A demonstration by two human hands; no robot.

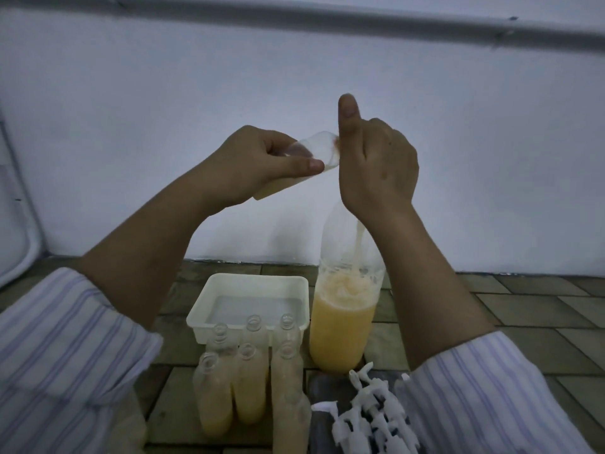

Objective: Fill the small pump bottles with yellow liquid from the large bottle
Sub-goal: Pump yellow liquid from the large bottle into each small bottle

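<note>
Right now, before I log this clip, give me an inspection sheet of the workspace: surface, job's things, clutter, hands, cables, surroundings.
Surface: tiled floor, brownish, dimly lit.
Job's things: large bottle upright, about half full of yellow liquid, a stream running into it; small bottle held tilted above it; six open small bottles grouped in front, some holding yellow liquid; pump tops piled at lower right.
Clutter: white tub behind the small bottles.
Hands: left hand has its grip on the tilted small bottle; right hand curled at its mouth, thumb up; what it holds cannot be seen.
Cables: nothing seen.
Surroundings: white wall, pipe along its top.
</note>
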